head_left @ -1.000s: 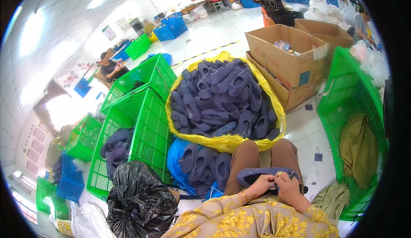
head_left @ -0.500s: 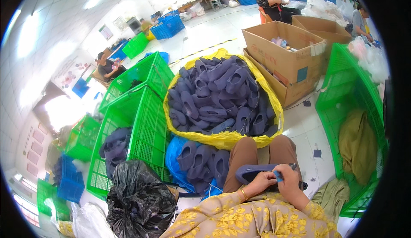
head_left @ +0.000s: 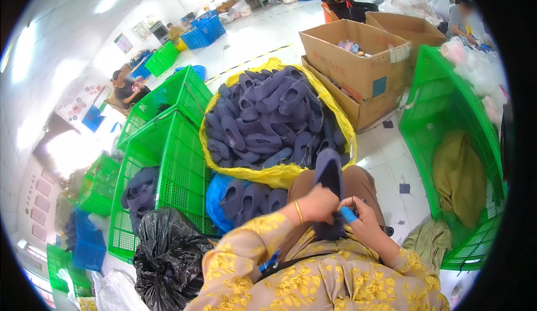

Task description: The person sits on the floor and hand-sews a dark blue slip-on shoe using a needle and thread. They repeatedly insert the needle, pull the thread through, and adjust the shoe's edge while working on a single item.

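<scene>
A dark purple-blue slip-on shoe (head_left: 328, 168) stands toe up over my lap, its opening facing right. My left hand (head_left: 316, 203) is closed on it around the edge of the opening. Close by on the right, my right hand (head_left: 362, 219) has its fingers bent together in a pinch at the shoe's side. A blue wrap (head_left: 348, 215) covers one finger of that hand. Whatever the pinch holds is too small to make out. The heel end of the shoe is partly hidden by both hands.
Ahead lies a yellow sack (head_left: 345, 122) heaped with similar shoes. More shoes fill a blue bag (head_left: 214, 194) at my left knee. Green crates (head_left: 187, 163) and a black plastic bag (head_left: 170, 255) flank my left; another green crate (head_left: 417, 107) and cardboard boxes (head_left: 347, 59) stand right.
The shoe has turned from lying sideways across my lap to standing toe up. My left hand has moved up and left onto its opening; my right hand has shifted slightly left. The view has swung right.
</scene>
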The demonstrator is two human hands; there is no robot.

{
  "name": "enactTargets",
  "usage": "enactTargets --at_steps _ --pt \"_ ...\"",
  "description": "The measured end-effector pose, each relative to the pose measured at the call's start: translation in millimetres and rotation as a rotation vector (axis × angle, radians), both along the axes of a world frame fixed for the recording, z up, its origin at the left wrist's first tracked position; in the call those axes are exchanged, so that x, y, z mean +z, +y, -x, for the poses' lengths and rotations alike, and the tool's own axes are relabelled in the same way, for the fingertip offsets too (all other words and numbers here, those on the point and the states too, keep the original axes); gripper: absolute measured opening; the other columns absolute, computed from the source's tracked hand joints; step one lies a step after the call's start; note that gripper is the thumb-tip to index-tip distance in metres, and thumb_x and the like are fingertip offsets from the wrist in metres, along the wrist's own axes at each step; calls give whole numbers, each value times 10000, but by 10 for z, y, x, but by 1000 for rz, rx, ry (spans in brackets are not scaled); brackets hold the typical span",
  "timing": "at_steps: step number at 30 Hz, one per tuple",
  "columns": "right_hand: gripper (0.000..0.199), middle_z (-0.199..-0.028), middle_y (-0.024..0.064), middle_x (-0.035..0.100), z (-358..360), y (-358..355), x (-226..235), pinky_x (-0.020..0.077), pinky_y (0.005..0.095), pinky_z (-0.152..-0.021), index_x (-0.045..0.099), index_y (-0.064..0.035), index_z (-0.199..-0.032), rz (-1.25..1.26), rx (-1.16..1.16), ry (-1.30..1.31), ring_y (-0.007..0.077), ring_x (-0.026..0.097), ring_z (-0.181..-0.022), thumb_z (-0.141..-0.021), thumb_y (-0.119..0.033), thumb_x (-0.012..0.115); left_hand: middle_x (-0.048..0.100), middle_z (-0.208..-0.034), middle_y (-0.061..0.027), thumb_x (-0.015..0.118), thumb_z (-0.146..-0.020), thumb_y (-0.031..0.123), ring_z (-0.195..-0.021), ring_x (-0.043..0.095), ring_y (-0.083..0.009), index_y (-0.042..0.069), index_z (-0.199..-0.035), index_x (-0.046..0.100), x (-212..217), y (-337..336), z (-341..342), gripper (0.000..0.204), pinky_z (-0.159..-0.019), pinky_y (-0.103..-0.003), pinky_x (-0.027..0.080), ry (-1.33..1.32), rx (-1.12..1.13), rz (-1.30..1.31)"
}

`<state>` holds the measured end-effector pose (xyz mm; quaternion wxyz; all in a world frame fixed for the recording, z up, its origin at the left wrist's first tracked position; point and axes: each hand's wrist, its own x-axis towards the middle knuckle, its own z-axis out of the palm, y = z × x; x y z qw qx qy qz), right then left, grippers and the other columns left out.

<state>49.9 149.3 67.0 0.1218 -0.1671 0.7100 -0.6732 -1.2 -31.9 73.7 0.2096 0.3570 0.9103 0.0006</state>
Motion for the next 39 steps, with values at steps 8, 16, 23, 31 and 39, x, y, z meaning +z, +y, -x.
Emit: enactTargets --at_steps 8,16,23,31,39 --pt "50 -648 -45 423 210 734 719 285 200 -431 544 -82 -976 629 -162 -81 34 376 -499 -937 -108 528 717 -843 -106 634 -738 154 -900 678 -274 105 -769 746 -253 -358 -248 126 -928 -472 440 10 -207 236" --pt "180 -703 4 339 573 1738 792 307 226 -571 484 55 -1126 1016 -237 75 78 307 -620 -999 -70 459 596 -758 -15 743 -595 263 -833 541 -233 134 -684 696 -256 -411 -425 164 -788 -352 417 163 -162 -213" --pt "208 -776 12 360 777 1711 333 323 462 -1132 477 61 -1157 685 -422 99 137 412 -718 -982 -51 460 549 -970 -97 781 -630 100 -943 535 -304 63 -903 631 -405 -568 -588 314 -837 -383 447 170 311 -589" --pt "196 -796 73 431 1091 1426 104 363 613 -1081 526 76 -1082 434 -453 325 203 457 -750 -953 34 386 579 -860 -88 811 -662 109 -859 550 -292 31 -900 636 -486 -617 -799 305 -756 -364 456 80 675 -660" --pt "181 -795 99 562 1249 780 -159 508 506 -962 568 62 -1082 104 -692 631 172 561 -750 -950 51 446 627 -854 -95 758 -700 15 -814 584 -279 22 -889 648 -500 -671 -807 218 -719 -343 476 -51 676 -750"
